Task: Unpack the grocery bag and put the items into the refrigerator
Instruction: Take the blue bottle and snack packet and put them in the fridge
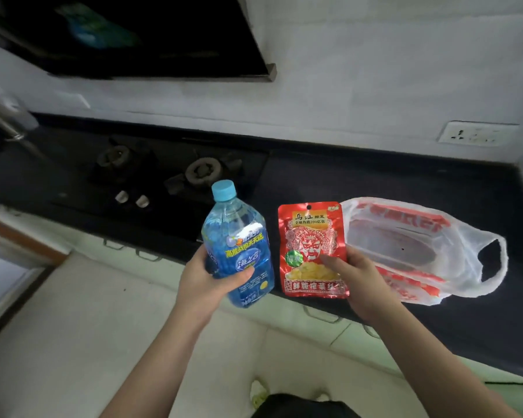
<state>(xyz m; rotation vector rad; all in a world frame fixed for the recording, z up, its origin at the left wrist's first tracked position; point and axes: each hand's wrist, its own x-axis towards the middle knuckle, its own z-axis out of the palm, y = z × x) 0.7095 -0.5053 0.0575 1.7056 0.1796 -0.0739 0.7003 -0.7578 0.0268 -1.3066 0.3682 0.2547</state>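
Note:
A blue drink bottle [239, 245] with a light-blue cap is held upright in front of the counter; my left hand [206, 282] grips its lower half. Beside it, a red foil snack packet [313, 248] is held up by my right hand [357, 279], thumb across its lower front. Behind the packet a white plastic grocery bag [420, 245] with red print lies flattened on the dark countertop [375, 182], its handle loop to the right. No refrigerator is in view.
A two-burner gas stove [175, 173] is set into the counter at the left, under a black range hood [133, 37]. A faucet [6, 116] shows at far left. A wall socket [477, 134] is at the right. Pale cabinet fronts and floor lie below.

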